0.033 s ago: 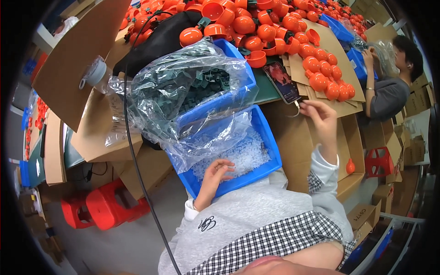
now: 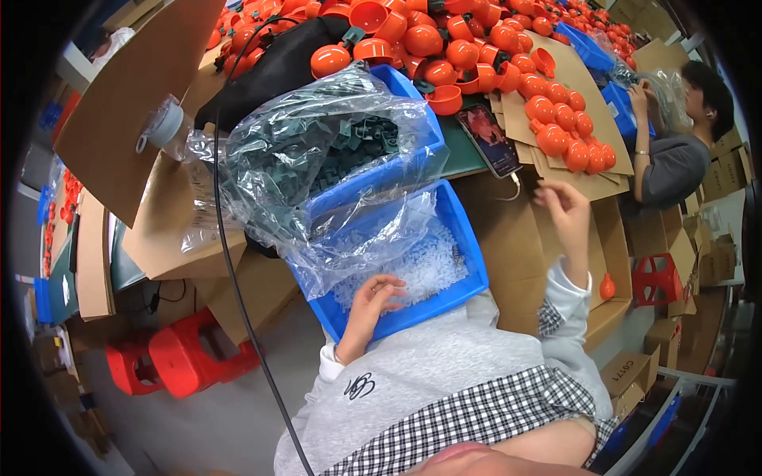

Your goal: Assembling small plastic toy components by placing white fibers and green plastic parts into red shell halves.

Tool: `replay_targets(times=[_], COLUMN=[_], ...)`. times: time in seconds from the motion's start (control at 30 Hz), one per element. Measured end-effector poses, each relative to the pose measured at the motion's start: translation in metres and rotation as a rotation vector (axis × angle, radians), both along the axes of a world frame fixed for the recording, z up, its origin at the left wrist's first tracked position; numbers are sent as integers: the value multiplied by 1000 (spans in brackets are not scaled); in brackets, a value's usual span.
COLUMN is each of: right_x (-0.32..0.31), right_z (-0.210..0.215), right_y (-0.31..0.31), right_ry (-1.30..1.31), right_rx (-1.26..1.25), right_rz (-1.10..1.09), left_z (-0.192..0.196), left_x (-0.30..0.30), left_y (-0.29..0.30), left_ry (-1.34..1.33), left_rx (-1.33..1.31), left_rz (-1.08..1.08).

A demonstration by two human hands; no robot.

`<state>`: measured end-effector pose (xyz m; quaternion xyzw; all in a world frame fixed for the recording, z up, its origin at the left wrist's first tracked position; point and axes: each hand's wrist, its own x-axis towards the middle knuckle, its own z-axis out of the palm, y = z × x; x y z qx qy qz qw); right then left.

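My left hand [image 2: 371, 311] rests over the near edge of a blue bin [image 2: 470, 252], its fingers loosely bent and apart, with nothing visible in them. Small white plastic pieces [image 2: 432, 274] cover the bin's bottom. My right hand [image 2: 568, 216] hangs above an open cardboard box, fingers half bent and apart, nothing visible in them. Closest to it are a phone [image 2: 488, 143] lying at the table edge and its white charging cable [image 2: 516, 187], which the hand does not touch. Beyond the near bin, a second blue bin [image 2: 431, 127] holds dark green plastic parts [image 2: 349, 151] in a clear bag [image 2: 274, 131].
Glossy orange round shells [image 2: 421, 40] heap across the far table. Joined orange balls [image 2: 559, 127] lie on cardboard sheets [image 2: 615, 170]. The open cardboard box [image 2: 516, 254] holds one orange piece [image 2: 607, 287]. A black cable [image 2: 238, 293] hangs at left, near red stools [image 2: 178, 361]. Another person [image 2: 675, 159] sits at right.
My right hand has moved slightly down and to the right, away from the phone's cable. My left hand has stayed in place over the near bin.
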<state>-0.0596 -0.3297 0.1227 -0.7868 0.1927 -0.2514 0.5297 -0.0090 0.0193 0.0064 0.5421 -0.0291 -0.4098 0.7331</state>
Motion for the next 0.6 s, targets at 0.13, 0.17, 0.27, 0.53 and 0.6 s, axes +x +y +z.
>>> replay_targets(times=[0.13, 0.17, 0.27, 0.53, 0.6], right_x=[-99, -126, -167, -251, -248], right_z=[-48, -71, -119, -240, -214], right_y=[-83, -106, -116, -113, -107], right_ry=[1177, 1290, 1808, 1647, 1730], right_rx=[-724, -639, -457, -423, -536], right_rz=[-302, -246, 2, -210, -13], left_z=[-3, -3, -5, -5, -5], left_x=[2, 3, 3, 1, 2], left_y=[0, -1, -2, 1, 2], left_ry=[20, 13, 7, 15, 6], left_rx=[28, 38, 43, 34, 41], left_rz=[18, 6, -10, 18, 20])
